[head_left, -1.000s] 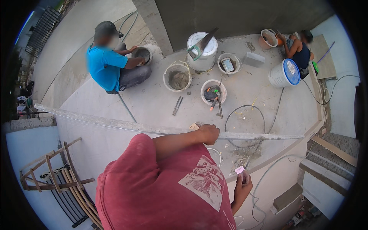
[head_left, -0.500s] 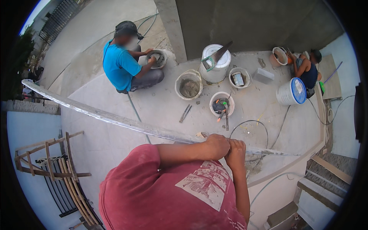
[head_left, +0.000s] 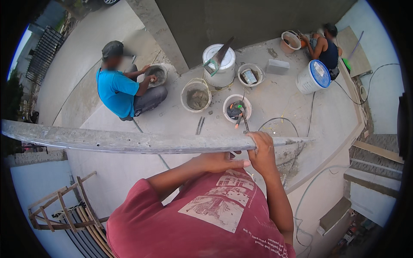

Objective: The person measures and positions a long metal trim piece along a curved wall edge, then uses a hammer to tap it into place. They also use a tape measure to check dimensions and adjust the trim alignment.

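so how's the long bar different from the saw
The long bar spans much of the view; the saw looks far shorter. The bar is pale grey and rough, while the saw has a dark blade and a green handle. The right hand grips the bar; the saw lies untouched on a white-lidded bucket. Both are longer than they are wide.
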`<state>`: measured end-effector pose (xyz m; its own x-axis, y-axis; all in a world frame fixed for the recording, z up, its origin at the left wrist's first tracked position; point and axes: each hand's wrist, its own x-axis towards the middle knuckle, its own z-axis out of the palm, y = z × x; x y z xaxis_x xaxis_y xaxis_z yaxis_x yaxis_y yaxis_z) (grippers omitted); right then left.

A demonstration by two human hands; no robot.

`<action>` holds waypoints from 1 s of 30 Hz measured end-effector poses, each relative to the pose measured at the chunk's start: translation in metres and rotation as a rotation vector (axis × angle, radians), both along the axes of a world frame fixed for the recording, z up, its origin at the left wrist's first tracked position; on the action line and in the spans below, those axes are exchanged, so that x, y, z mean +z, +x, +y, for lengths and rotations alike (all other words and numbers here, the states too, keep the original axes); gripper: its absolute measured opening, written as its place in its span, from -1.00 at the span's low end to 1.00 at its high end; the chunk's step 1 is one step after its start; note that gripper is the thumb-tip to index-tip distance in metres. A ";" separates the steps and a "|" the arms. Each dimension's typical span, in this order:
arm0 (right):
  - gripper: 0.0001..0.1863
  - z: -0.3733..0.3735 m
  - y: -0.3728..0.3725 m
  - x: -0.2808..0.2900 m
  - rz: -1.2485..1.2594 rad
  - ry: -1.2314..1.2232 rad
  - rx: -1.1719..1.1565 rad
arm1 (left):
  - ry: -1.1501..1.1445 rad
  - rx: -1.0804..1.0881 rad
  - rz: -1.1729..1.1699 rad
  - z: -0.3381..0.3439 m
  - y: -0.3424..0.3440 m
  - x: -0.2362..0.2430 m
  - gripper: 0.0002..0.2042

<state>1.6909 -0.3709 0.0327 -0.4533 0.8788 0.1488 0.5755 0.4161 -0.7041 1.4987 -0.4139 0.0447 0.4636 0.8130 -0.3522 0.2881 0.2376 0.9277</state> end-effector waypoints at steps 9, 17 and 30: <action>-0.35 -0.014 -0.002 0.010 0.168 -0.009 -0.050 | 0.510 0.259 -0.222 0.017 0.015 0.000 -0.52; -0.42 -0.034 0.046 0.004 0.123 0.092 -0.482 | 0.620 0.451 -0.664 0.078 -0.011 0.043 -0.74; -0.58 -0.241 0.165 -0.219 -0.039 -0.809 -1.061 | 0.684 0.721 -0.714 0.119 -0.061 0.097 -0.74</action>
